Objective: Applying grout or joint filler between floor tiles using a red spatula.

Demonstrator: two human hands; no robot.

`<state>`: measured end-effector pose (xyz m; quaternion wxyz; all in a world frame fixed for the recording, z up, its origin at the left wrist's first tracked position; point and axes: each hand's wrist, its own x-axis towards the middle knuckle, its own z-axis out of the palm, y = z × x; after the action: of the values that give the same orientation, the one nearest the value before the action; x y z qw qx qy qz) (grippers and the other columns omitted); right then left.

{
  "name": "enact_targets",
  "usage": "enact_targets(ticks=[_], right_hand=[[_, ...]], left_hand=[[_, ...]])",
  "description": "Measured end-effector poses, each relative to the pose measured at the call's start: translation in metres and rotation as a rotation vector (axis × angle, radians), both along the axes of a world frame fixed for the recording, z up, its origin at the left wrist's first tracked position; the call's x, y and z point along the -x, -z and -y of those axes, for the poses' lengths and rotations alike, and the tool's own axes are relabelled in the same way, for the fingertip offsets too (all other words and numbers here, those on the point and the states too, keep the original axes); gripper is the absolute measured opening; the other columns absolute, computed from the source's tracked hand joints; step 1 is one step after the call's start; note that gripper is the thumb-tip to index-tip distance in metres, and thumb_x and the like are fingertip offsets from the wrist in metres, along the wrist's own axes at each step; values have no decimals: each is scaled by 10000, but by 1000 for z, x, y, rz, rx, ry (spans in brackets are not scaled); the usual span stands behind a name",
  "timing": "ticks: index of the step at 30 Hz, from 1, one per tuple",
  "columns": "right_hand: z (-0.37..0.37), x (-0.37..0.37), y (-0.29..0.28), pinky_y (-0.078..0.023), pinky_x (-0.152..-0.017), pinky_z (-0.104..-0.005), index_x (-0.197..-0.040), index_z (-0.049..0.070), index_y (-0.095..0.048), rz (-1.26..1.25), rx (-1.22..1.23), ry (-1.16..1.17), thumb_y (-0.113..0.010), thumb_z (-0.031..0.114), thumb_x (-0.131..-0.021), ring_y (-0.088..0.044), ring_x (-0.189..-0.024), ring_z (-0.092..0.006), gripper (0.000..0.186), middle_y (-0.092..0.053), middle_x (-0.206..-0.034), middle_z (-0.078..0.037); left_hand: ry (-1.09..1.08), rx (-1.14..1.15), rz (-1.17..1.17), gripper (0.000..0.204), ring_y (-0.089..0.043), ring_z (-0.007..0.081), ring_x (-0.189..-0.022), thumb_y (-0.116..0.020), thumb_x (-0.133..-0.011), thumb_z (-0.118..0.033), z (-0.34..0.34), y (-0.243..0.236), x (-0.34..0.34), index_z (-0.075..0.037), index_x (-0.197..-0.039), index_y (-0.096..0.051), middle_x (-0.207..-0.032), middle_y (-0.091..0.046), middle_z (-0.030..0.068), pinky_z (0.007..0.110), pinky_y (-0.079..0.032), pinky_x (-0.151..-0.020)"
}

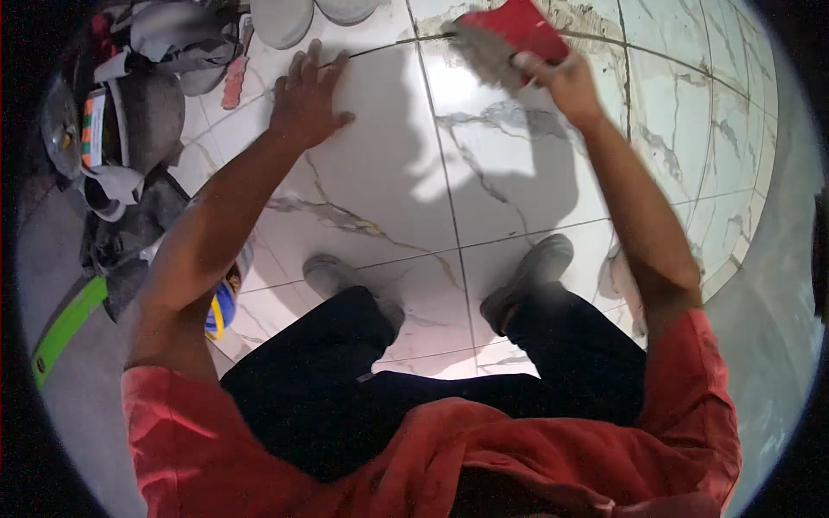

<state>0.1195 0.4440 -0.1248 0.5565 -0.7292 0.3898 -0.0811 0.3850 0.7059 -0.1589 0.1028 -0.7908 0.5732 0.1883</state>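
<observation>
My right hand (561,82) grips a red tool (527,26), apparently a float, smeared with grey paste, over the tiles at the upper right, where grey smears line the joints. My left hand (313,99) is open with its fingers spread, at or just above a white marble-patterned tile (363,173) left of centre. A red-handled tool (233,82) lies a little to the left of that hand. My two shoes (328,274) rest on the tiles below.
A pile of bags and a bucket-like container (147,129) crowds the left side. A green strip (69,328) and a blue-yellow object (221,311) lie lower left. Two grey shoes (281,17) are at the top. The tiling ends at grey floor on the right (768,259).
</observation>
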Motion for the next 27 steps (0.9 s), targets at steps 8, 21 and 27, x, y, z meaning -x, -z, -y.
enact_targets(ticks=[8, 21, 27], right_hand=[[-152, -28, 46, -514, -667, -305, -1013, -9, -625, 227, -415, 576, -697, 98, -814, -619, -707, -130, 237, -671, -844, -76], [-117, -16, 35, -520, -721, -354, -1023, -18, -617, 13, 126, 614, -678, 170, -837, -675, -758, -256, 271, -698, -843, -157], [-145, -23, 38, -510, -762, -320, -1124, -19, -617, 42, 10, 378, -689, 199, -845, -663, -820, -202, 362, -705, -907, -157]], left_hand=[[14, -395, -22, 1227, 55, 502, -1441, -745, -723, -594, 22, 2, 6, -212, -1548, 81, -1571, 138, 262, 653, -163, -1105], [-27, -458, -47, 1242, 124, 509, -1429, -726, -739, -601, 23, 1, 1, -192, -1536, 134, -1555, 191, 274, 655, -117, -1108], [-43, -432, -81, 1239, 138, 509, -1427, -735, -739, -577, 21, 6, 3, -188, -1538, 128, -1553, 194, 279, 660, -93, -1107]])
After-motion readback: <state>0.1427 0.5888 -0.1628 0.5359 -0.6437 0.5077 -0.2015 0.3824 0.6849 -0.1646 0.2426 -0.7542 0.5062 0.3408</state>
